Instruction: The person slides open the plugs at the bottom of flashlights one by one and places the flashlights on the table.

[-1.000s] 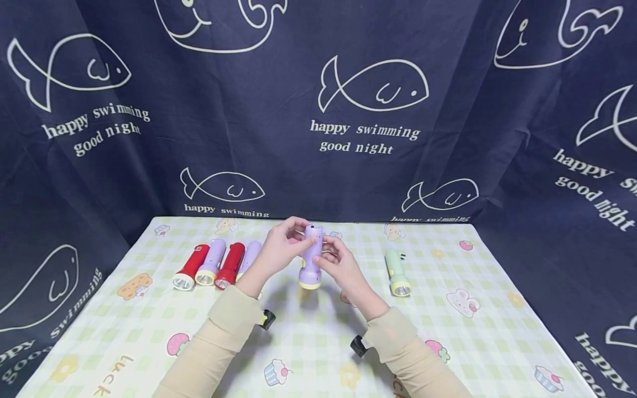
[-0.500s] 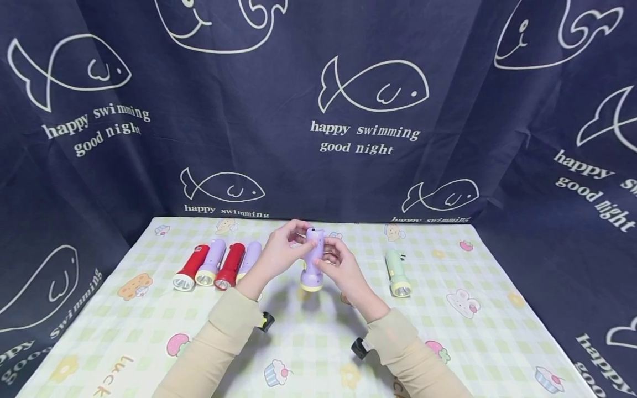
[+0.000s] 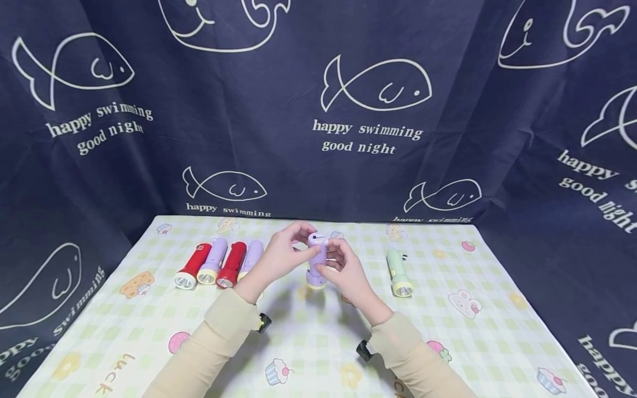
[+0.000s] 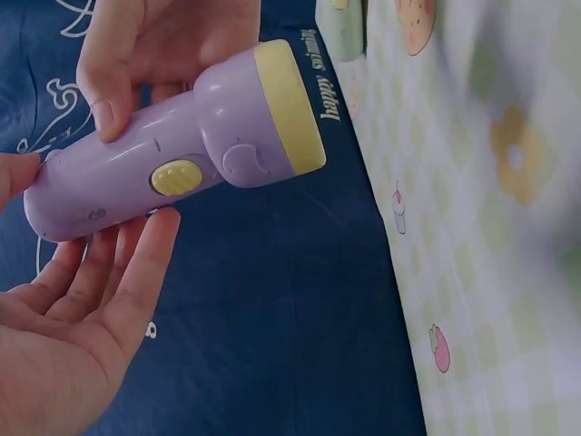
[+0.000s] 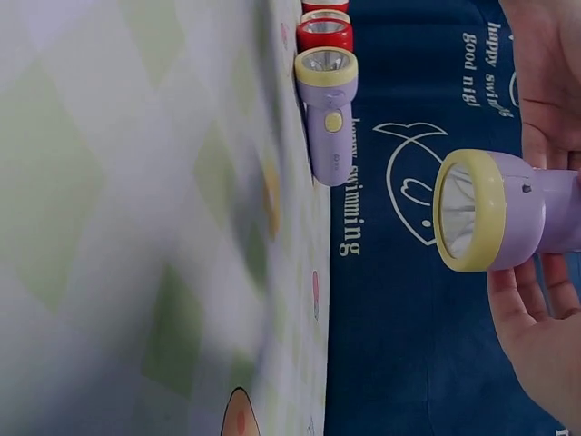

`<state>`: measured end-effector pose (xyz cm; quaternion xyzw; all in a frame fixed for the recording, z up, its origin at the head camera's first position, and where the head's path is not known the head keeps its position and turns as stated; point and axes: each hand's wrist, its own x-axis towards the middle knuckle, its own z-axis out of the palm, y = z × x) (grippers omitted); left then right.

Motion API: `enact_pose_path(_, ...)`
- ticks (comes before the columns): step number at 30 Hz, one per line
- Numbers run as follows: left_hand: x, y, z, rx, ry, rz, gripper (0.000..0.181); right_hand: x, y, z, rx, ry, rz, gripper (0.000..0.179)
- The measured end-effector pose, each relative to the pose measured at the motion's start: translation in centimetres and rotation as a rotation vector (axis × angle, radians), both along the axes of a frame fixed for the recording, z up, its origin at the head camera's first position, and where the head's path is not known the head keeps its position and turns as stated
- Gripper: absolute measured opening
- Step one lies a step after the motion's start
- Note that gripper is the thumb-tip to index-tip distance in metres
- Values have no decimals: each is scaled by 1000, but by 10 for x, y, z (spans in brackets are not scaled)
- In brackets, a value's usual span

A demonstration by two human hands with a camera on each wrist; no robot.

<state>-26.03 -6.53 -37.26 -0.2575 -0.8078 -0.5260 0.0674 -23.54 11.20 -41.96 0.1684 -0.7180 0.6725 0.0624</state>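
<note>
A purple flashlight (image 3: 316,265) with a yellow rim is held up over the table, its head downward. My left hand (image 3: 286,251) grips it near the tail end, thumb on the near side. My right hand (image 3: 346,271) pinches the barrel lower down, from the right. In the left wrist view, a yellow switch (image 4: 176,178) shows on the flashlight's side. The right wrist view shows its clear lens (image 5: 458,211), with no glow visible. A small dark spot (image 3: 315,237) marks the tail end; what it is cannot be made out.
On the left lie two red flashlights (image 3: 195,265) (image 3: 233,264) and two purple flashlights (image 3: 214,260) (image 3: 252,257) in a row. A pale green flashlight (image 3: 398,273) lies on the right. A checked cloth (image 3: 318,354) covers the table; a dark blue curtain (image 3: 278,138) hangs behind.
The held flashlight has shifted slightly right, and its tail has tipped toward me, so more of the tail end shows. Both hands keep hold of it. The flashlights on the table have stayed put.
</note>
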Motion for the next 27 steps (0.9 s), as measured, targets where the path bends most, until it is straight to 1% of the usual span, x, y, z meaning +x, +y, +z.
enact_pose_path(5,7,0,3,17,1,-5,32,2,1,0,35,58,-10,46)
enact_pose_path(8,10,-1,4,37,-2,-15,31,9,-1,9,51,103,-17,45)
enact_pose_path(12,12,0,4,43,6,-24,29,19,-2,23,77,132,-25,44)
enact_pose_path(15,13,0,4,37,8,-25,28,21,-2,25,94,132,-29,44)
enact_pose_path(18,13,0,4,36,3,-26,28,20,-1,24,100,149,-23,42)
enact_pose_path(22,15,1,4,26,14,-35,29,13,3,13,78,126,6,45)
enact_pose_path(25,17,1,5,15,13,-56,30,8,7,7,64,104,33,48)
enact_pose_path(27,18,0,4,14,3,-79,30,8,9,8,66,109,51,51)
